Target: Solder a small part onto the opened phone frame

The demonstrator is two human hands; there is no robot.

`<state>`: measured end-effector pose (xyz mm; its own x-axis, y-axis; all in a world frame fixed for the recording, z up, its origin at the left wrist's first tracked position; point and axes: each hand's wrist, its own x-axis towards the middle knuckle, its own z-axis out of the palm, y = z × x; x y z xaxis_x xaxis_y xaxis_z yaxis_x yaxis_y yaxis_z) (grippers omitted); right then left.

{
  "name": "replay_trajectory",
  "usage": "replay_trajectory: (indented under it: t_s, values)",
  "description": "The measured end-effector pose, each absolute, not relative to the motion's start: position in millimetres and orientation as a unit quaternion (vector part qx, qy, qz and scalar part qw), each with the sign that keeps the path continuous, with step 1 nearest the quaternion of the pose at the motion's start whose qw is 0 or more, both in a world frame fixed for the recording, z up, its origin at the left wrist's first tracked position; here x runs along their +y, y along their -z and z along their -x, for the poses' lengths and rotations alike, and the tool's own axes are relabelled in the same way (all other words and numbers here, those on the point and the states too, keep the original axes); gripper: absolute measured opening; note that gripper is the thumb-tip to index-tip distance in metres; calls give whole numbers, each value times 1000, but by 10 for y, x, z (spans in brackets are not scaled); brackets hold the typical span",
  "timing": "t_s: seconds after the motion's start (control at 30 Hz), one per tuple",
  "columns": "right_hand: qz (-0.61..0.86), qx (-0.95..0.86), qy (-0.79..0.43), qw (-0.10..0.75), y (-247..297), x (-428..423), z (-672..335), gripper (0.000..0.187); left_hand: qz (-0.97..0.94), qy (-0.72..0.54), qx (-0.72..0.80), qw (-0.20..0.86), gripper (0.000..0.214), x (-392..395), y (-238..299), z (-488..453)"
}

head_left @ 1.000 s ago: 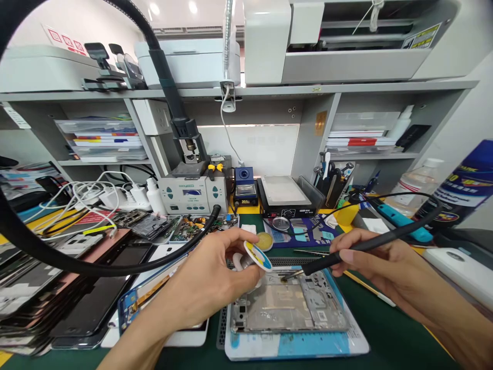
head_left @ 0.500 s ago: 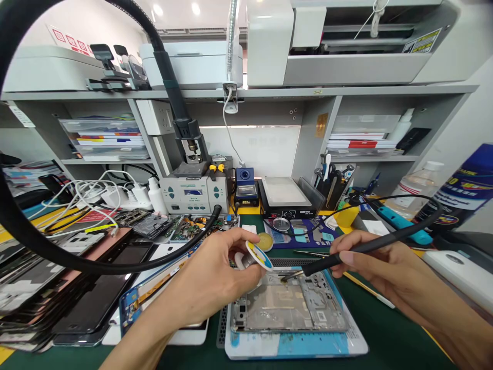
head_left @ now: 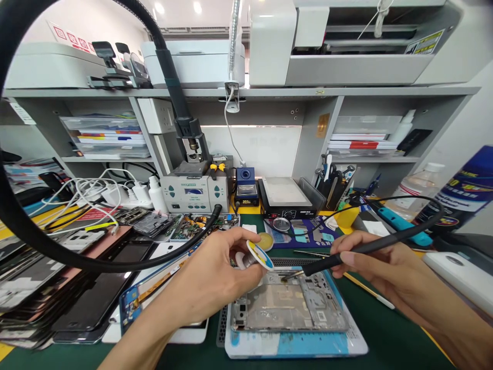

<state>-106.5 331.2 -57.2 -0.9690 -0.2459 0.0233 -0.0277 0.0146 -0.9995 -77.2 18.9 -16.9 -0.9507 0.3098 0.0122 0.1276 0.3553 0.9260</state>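
Observation:
My left hand [head_left: 210, 280] is closed around a small spool of solder wire [head_left: 259, 255] with a yellow and blue label, held just above the top edge of an opened phone frame [head_left: 287, 307]. My right hand [head_left: 375, 262] grips a black soldering iron [head_left: 346, 254] like a pen. Its tip points left and down at the upper part of the frame, close to the spool. The frame lies on a blue and white mat [head_left: 292, 344] on the green bench.
A hot-air station [head_left: 192, 192], a small blue soldering station [head_left: 245, 187] and a black heating plate [head_left: 287, 194] stand at the back. A thick black hose [head_left: 96, 264] loops over the left. Stacked phones and screens [head_left: 57, 288] lie left. A blue spray can [head_left: 462, 190] stands right.

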Motion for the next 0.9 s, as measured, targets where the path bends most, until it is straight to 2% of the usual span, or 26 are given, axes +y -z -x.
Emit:
replay_trajectory:
  t_s: [0.37,0.9]
  values:
    - [99,705,698,75,581,3325,1066,8,-131,-555,817,85,38,187,189,784]
    - [63,718,692,43,484,3184,1009,17,-130,-540,828,82,39,187,184,775]
